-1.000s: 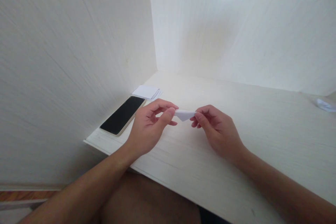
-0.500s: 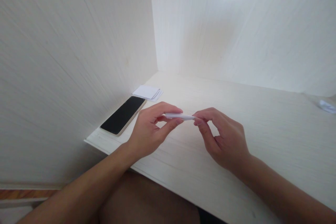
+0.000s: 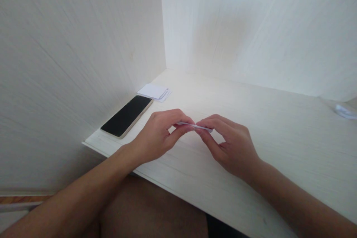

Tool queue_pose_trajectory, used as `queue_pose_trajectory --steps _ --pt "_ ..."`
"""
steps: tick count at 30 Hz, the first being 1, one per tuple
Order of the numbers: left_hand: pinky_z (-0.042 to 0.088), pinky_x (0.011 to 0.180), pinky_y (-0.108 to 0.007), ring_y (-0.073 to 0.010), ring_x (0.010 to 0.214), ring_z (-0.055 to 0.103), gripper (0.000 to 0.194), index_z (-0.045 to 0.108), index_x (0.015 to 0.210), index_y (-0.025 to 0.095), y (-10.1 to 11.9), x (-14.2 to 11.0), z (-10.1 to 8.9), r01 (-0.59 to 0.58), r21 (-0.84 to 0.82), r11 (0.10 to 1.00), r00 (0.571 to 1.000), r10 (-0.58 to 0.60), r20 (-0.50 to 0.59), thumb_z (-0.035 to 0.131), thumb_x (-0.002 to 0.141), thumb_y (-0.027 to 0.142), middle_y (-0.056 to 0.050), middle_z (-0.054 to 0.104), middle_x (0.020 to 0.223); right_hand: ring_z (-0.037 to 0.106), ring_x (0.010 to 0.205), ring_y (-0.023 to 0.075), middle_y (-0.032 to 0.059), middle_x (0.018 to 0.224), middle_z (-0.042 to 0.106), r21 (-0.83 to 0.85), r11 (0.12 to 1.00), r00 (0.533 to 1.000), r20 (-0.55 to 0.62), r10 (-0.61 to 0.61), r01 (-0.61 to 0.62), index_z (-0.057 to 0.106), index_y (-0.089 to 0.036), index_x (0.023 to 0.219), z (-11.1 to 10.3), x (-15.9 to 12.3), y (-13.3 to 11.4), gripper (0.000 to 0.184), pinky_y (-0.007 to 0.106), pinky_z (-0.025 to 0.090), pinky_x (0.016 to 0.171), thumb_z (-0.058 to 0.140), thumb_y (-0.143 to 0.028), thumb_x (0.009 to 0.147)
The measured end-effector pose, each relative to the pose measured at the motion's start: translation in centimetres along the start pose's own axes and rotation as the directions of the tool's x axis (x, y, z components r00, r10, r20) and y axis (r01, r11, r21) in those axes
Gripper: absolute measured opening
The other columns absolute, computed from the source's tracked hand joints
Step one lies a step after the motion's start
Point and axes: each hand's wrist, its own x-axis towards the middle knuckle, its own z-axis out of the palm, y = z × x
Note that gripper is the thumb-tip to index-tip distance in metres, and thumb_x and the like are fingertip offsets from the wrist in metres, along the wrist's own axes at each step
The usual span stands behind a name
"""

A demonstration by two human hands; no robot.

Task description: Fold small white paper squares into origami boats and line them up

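A small folded piece of white paper is seen nearly edge-on above the desk. My left hand pinches its left part between thumb and fingers. From the other side my right hand grips it too, thumb below and fingers on top. The fingertips of both hands almost meet at the middle of the paper. Much of the paper's surface is hidden by the fingers.
A phone with a dark screen lies on the white desk beside the left panel. Behind it rests a stack of white papers. A crumpled white paper lies at the far right.
My right hand has moved left along the paper, so the two hands' fingertips are now closer together. The paper looks flatter and thinner. The view has shifted slightly.
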Motion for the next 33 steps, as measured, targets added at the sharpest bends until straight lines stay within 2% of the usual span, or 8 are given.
queue_pose_trajectory --steps 5,12,18,22,25,28,31,33 --pt "0.048 0.065 -0.020 -0.0110 0.077 0.067 0.014 0.075 0.096 0.016 -0.5 -0.1 0.3 0.060 -0.023 0.998 0.997 -0.059 0.057 0.064 0.099 0.025 -0.001 0.077 0.087 0.068 0.073 0.0154 0.0040 0.085 0.076 -0.039 0.997 0.996 0.057 0.066 -0.064 0.073 -0.015 0.096 0.2 0.0 0.3 0.011 0.027 0.049 0.067 0.064 -0.021 0.098" --pt "0.048 0.071 -0.024 -0.0137 0.079 0.068 0.017 0.075 0.094 0.018 -1.0 0.0 0.5 0.119 -0.060 0.991 0.986 -0.111 0.122 0.064 0.100 0.029 -0.002 0.078 0.088 0.067 0.066 0.0146 0.0032 0.079 0.076 -0.037 0.989 0.983 0.115 0.144 -0.140 0.074 -0.016 0.090 0.3 0.0 0.3 0.014 0.026 0.047 0.059 0.064 -0.022 0.097" --pt "0.046 0.069 -0.026 -0.0146 0.075 0.066 0.018 0.075 0.089 0.019 -0.9 0.1 0.6 0.193 -0.094 0.977 0.972 -0.177 0.158 0.065 0.097 0.030 -0.002 0.077 0.084 0.065 0.064 0.0148 0.0041 0.077 0.076 -0.034 0.983 0.971 0.152 0.185 -0.182 0.072 -0.016 0.086 0.4 0.0 0.1 0.016 0.026 0.045 0.058 0.061 -0.022 0.096" --pt "0.046 0.066 -0.026 -0.0152 0.072 0.065 0.017 0.076 0.086 0.019 -0.5 0.2 0.4 0.286 -0.133 0.949 0.947 -0.260 0.188 0.066 0.095 0.030 -0.002 0.077 0.080 0.063 0.063 0.0143 0.0033 0.074 0.074 0.008 0.977 0.963 0.173 0.207 -0.212 0.072 -0.016 0.082 0.3 0.0 0.1 0.017 0.027 0.044 0.059 0.061 -0.022 0.094" --pt "0.042 0.058 -0.025 -0.0138 0.062 0.059 0.019 0.077 0.082 0.019 -0.4 0.3 0.2 0.378 -0.180 0.908 0.916 -0.337 0.219 0.068 0.091 0.032 -0.001 0.073 0.069 0.061 0.058 0.0133 0.0008 0.068 0.072 0.095 0.940 0.929 0.215 0.301 -0.327 0.073 -0.017 0.079 0.2 0.3 -0.1 0.019 0.027 0.043 0.058 0.062 -0.023 0.093" --pt "0.036 0.050 -0.024 -0.0123 0.054 0.054 0.023 0.077 0.076 0.018 -0.4 0.6 0.2 0.505 -0.283 0.815 0.857 -0.437 0.272 0.073 0.085 0.039 -0.001 0.068 0.060 0.060 0.058 0.0141 0.0007 0.065 0.072 0.197 0.861 0.867 0.287 0.408 -0.470 0.073 -0.018 0.076 0.1 0.7 -0.4 0.022 0.026 0.042 0.055 0.063 -0.028 0.092" --pt "0.039 0.051 -0.024 -0.0132 0.054 0.057 0.025 0.076 0.072 0.017 -0.8 0.8 0.1 0.598 -0.398 0.696 0.801 -0.505 0.321 0.080 0.077 0.041 -0.003 0.070 0.061 0.062 0.059 0.0146 0.0020 0.064 0.073 0.286 0.771 0.812 0.346 0.470 -0.569 0.072 -0.018 0.073 -0.1 1.0 -0.6 0.022 0.026 0.043 0.055 0.064 -0.028 0.090" --pt "0.043 0.053 -0.025 -0.0135 0.055 0.059 0.023 0.075 0.068 0.017 -1.6 0.9 -0.5 0.601 -0.443 0.665 0.799 -0.524 0.297 0.082 0.075 0.038 -0.004 0.072 0.062 0.061 0.058 0.0140 0.0019 0.063 0.072 0.334 0.730 0.797 0.356 0.489 -0.597 0.072 -0.018 0.071 -0.2 1.2 -0.3 0.022 0.026 0.043 0.056 0.065 -0.027 0.089"
